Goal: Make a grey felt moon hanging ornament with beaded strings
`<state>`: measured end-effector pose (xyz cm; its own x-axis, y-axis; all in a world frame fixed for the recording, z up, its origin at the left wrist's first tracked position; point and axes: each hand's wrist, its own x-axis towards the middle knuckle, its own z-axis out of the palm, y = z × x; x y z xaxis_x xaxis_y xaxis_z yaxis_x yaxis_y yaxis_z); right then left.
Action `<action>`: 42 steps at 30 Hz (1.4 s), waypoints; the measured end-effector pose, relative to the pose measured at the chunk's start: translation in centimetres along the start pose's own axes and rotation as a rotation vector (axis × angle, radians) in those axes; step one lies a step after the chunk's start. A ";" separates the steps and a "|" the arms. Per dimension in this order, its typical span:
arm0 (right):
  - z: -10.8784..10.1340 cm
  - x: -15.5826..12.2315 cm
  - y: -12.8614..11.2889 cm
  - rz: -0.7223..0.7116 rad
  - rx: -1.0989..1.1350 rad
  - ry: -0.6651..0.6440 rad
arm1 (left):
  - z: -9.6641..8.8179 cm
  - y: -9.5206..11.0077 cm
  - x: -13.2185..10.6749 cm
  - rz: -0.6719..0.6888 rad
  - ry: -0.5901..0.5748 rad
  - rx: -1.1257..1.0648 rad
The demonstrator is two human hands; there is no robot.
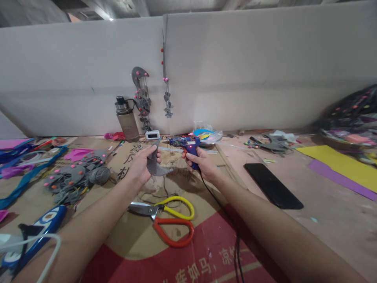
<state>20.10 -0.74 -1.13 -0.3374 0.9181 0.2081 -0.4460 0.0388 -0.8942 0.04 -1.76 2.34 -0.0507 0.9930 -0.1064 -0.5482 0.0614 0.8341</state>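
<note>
My left hand (141,163) is closed on a grey crescent-shaped felt piece (154,165), held upright above the cardboard sheet (129,239). My right hand (202,162) grips a blue hot glue gun (188,147), its nozzle pointing left toward the top of the felt piece. The gun's black cord (224,212) trails down past my right forearm. Thin threads hang from the felt piece toward the cardboard.
Scissors with a yellow and a red handle (167,220) lie below my hands. A pile of grey felt shapes with pink dots (73,177) sits at left. A black phone (272,185) lies at right, yellow and purple sheets (341,163) beyond. A bottle (127,120) stands by the wall.
</note>
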 end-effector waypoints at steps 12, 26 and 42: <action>0.2 0.1 0.2 0.003 0.062 -0.039 | 0.3 -0.2 -0.4 0.006 -0.060 0.015; 0.5 -0.2 -0.2 -0.002 0.107 -0.061 | 1.4 0.7 -1.2 -0.190 -0.002 -0.125; 0.5 -0.3 0.2 0.055 0.135 -0.076 | 1.3 0.7 -2.0 -0.268 -0.182 -0.314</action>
<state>19.69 -1.24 -1.16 -0.4235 0.8847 0.1946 -0.5311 -0.0685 -0.8446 0.86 -3.53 3.86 0.2600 0.9494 -0.1759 -0.7500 0.3133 0.5825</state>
